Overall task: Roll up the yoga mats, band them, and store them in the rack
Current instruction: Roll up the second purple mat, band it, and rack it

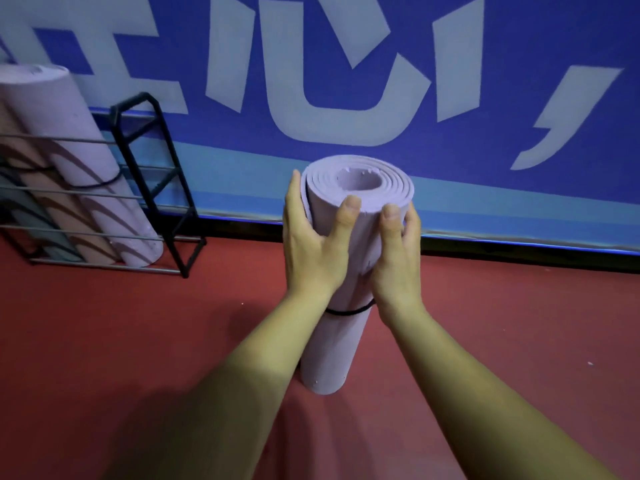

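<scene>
A rolled lilac yoga mat [334, 348] stands upright in the middle of the view, its lower end on or just above the red floor. A black band [349, 311] circles it about halfway down. My left hand [311, 244] grips the upper part from the left, thumb across the front. My right hand [394, 251] grips the same part from the right. The spiral top end [360, 181] faces me. At the left stands a black and silver rack [152, 174] holding another banded lilac roll [86, 150] that leans in it.
More rolled mats, tan and dark, lean in the rack to the left of the lilac one [52, 216]. A blue wall with large pale lettering [346, 81] runs behind, with a black skirting [519, 251] at the floor. Red floor [138, 341] spreads around.
</scene>
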{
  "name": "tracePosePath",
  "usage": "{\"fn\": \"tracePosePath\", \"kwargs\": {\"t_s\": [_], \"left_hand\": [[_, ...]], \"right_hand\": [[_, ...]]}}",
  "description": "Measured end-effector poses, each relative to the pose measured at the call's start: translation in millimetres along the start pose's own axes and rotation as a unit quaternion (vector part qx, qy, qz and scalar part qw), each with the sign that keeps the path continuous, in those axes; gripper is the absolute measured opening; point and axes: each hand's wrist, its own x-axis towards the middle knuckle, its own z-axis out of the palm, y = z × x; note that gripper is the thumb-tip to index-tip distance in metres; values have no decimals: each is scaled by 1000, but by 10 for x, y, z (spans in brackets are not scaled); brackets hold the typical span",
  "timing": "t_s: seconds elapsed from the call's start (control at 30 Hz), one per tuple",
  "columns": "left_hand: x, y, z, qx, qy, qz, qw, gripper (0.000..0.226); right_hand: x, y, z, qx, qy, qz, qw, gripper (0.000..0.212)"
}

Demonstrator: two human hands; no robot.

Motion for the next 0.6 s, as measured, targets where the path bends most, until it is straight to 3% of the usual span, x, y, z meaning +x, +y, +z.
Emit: {"fn": "tracePosePath", "kwargs": {"t_s": [0.17,0.27,0.4,0.6], "left_hand": [[262,374,-62,11,-63,-123,990,107],[299,508,-118,5,-77,-184,980,86],[464,750,-270,-4,-56,-196,979,53],[987,1276,-555,-29,-15,-204,978,53]], "right_hand": [[189,-458,41,19,-28,125,992,85],[220,-699,128,16,-23,187,982,66],[204,-991,330,-14,5,207,978,40],[451,-1743,832,-45,2,221,974,26]]}}
